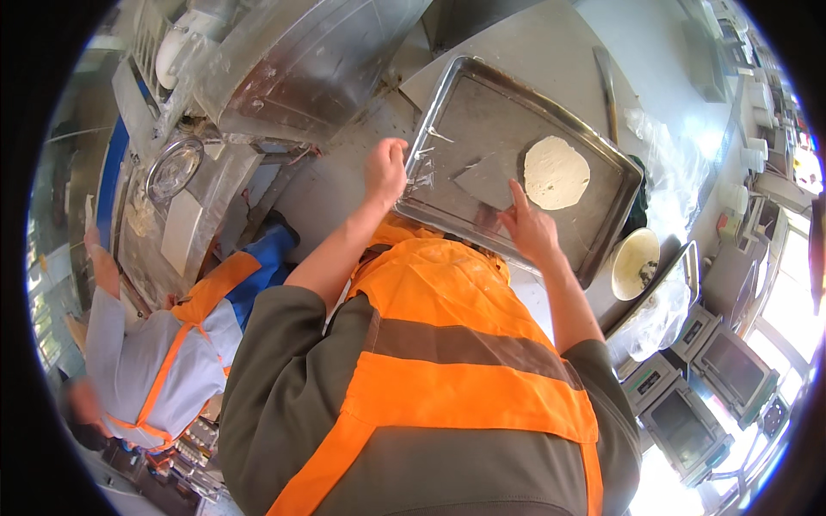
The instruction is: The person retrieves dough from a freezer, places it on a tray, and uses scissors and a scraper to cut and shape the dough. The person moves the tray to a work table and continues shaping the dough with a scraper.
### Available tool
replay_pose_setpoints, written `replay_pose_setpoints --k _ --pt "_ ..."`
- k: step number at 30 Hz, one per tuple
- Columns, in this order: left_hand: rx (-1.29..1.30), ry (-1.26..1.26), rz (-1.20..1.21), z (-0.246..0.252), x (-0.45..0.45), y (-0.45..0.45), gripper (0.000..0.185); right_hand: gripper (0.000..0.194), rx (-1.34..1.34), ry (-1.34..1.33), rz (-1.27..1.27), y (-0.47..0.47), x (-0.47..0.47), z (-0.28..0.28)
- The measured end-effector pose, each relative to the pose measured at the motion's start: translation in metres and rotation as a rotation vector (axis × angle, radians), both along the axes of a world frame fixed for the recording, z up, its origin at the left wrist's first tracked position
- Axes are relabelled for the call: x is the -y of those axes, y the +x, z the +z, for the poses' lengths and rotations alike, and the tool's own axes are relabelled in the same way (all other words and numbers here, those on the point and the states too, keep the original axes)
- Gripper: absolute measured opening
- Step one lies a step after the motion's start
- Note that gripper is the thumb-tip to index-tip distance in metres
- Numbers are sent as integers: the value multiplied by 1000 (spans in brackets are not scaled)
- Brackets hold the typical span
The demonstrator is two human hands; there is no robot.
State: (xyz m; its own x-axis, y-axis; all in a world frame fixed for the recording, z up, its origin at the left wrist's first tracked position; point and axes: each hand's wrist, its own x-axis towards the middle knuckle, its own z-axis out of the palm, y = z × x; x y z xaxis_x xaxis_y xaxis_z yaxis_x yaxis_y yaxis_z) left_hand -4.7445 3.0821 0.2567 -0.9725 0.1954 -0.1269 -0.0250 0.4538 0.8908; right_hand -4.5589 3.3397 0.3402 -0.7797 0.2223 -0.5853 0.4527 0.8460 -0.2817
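A flat round of pale dough (557,173) lies on a large metal baking tray (477,113), right of its middle. Over the tray, my right hand (532,226) has its index finger stretched out just left of the dough, thumb apart, with nothing held. My left hand (386,173), fingers curled, is beside the tray's left rim; whether it grips the rim or something small is hidden. White stringy scraps (423,177) stick to the tray near that rim. A thin grey four-cornered patch (487,180), perhaps a scraper or a reflection, shows between my hands.
Behind the tray, a long knife-like tool (606,90) lies on the metal worktop (652,58). To the right are clear plastic film (671,168), a pale bowl (635,264) and scales (684,419). A co-worker (168,361) in an orange apron stands left, near a metal machine (303,71).
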Motion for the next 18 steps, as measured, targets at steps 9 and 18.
replay_pose_setpoints --k 9,18 --pt "310 174 71 -30 -61 -74 54 60 61 166 301 -64 -52 -26" --pt "337 315 203 -44 -66 -55 51 67 -17 -19 376 -120 7 -51"
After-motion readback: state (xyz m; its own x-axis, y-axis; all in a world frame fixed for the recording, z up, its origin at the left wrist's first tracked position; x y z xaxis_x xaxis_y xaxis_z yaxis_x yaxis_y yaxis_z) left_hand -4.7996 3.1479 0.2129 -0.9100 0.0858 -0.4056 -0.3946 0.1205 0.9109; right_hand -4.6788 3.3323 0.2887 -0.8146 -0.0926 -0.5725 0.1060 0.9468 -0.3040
